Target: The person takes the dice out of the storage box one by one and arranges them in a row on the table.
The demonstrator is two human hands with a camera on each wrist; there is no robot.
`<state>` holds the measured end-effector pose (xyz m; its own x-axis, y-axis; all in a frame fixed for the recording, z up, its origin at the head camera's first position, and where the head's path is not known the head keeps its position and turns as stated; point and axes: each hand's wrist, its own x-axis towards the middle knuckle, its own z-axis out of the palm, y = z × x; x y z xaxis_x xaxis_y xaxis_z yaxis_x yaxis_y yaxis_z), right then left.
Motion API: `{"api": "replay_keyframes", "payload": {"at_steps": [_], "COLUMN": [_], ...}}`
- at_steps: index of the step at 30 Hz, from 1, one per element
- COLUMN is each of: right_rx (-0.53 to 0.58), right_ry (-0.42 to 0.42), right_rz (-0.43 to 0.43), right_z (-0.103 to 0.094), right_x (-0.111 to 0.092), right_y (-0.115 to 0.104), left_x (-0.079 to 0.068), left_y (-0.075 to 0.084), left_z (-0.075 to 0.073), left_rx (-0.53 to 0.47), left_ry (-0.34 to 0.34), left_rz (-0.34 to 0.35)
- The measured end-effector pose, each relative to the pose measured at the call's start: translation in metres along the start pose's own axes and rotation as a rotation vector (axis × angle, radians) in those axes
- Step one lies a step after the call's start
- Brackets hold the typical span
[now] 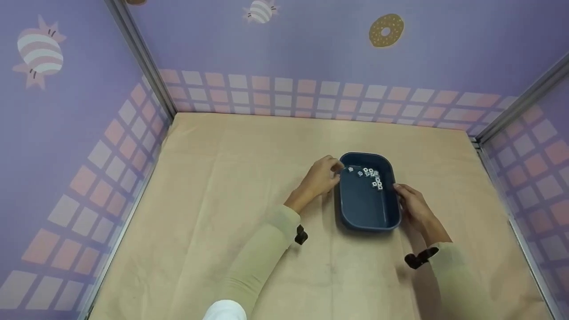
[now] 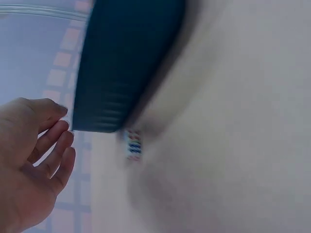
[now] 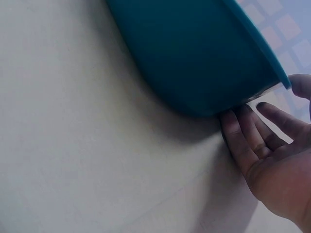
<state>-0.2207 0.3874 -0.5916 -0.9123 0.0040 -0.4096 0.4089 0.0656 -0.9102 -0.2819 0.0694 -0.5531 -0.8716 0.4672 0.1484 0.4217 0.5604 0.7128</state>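
Note:
A dark blue rectangular tub with rounded corners stands on the table. Inside it, toward the far end, lie several small white cubes with dark marks. My left hand is at the tub's far left rim, fingers loosely bent and thumb close to the index fingertip; I see nothing held there. At the right side, my right hand holds the tub, thumb at the rim and fingers against the outer wall and underside. A small blurred piece with coloured marks shows beside the tub's outer wall.
A tan cloth covers the table. Purple panels with pink and white squares enclose it at the back and both sides, joined by grey metal posts. A dark wrist device sits on the left sleeve, another on the right.

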Motion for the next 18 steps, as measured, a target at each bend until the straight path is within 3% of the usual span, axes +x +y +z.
{"api": "replay_keyframes", "payload": {"at_steps": [7, 18], "right_rx": [-0.009, -0.019], "right_ry": [-0.01, -0.016], "right_rz": [-0.03, -0.042], "right_z": [0.001, -0.002], "right_x": [-0.002, -0.002], "right_y": [-0.004, 0.0], "left_x": [0.018, 0.045], "left_y": [0.017, 0.023], "left_z": [0.005, 0.016], "left_rx": [-0.035, 0.173], "left_ry": [0.01, -0.093], "left_rz": [0.008, -0.008]}}
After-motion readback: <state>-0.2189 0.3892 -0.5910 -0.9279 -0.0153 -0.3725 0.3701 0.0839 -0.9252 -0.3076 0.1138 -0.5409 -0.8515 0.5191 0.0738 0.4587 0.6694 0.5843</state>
